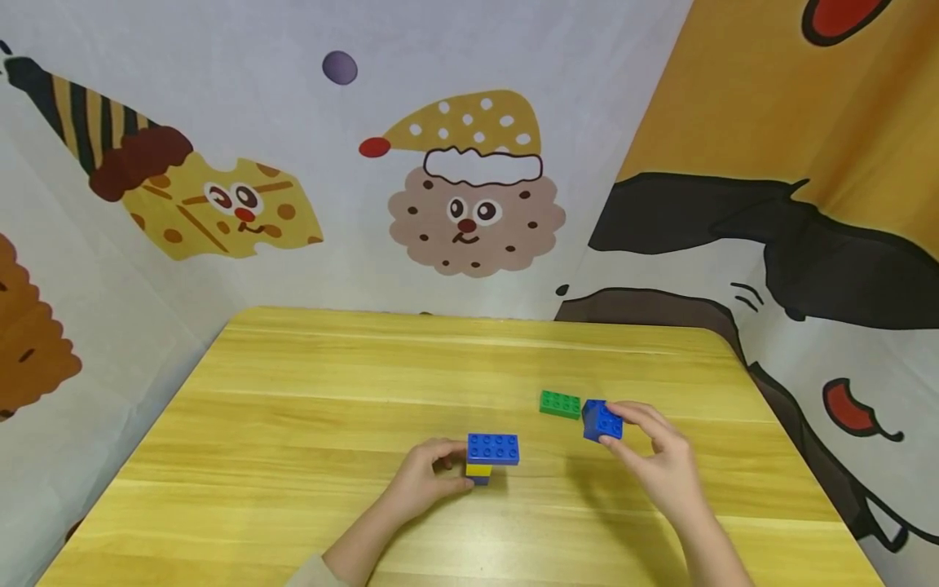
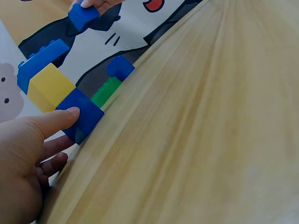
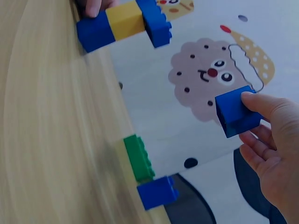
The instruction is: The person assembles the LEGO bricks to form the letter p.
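Block stack [image 1: 484,459]: upright on table [image 1: 293,391], long axis of top brick [image 1: 499,449] left-right, overhanging rightward; left hand [image 1: 427,477] pinches base [image 2: 84,114]. Right hand [image 1: 669,469], reaching forward, pinches raised blue block [image 3: 236,113], studs up.

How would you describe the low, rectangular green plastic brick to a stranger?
On the yellowish wooden table, look past the blue-and-yellow plastic brick stack in the left hand, toward the right hand. There, beside a blue plastic block on the table, lies the green brick, studs up. Every other brick is blue or yellow.
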A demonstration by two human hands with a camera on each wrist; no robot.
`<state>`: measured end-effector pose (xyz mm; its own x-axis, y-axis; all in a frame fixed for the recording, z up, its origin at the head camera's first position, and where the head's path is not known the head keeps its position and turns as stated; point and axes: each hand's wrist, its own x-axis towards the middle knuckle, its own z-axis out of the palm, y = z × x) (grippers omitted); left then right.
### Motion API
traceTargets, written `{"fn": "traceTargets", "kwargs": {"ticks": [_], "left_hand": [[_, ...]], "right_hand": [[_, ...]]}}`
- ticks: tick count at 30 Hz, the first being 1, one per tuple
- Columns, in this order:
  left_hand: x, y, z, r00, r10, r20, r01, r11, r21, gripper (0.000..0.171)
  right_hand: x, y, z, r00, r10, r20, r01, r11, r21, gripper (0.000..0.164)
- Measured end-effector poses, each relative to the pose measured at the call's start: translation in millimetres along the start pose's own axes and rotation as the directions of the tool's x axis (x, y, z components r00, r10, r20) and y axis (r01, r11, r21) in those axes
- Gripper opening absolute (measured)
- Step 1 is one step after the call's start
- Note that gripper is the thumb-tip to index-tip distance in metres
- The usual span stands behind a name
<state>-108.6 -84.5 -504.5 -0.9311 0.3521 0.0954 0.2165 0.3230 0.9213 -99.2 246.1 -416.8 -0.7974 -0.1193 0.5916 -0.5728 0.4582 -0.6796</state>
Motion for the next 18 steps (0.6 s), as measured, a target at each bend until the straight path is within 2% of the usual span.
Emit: {"fn": "traceTargets", "kwargs": {"ticks": [6,12,18], "left_hand": [[-0.1,-0.2,-1.1,1.000,0.006,0.002,-0.006,1.000,0.002,0.043],[-0.6,-0.9,-1.6,1.000,0.023,0.005,-0.023,1.000,0.007,0.043],[-0.2,-0.2,-1.9,1.000,0.022,0.003,-0.022,1.000,0.005,0.043]], "right_hand": [[5,-15,7,0.999,-0.001,0.053,0.000,1.000,0.019,0.047],[8,-27,15,0.996,-0.035,0.080,0.030,0.997,0.067,0.048],[10,-34,24,0.995,-0.009,0.104,0.000,0.996,0.090,0.044]]}}
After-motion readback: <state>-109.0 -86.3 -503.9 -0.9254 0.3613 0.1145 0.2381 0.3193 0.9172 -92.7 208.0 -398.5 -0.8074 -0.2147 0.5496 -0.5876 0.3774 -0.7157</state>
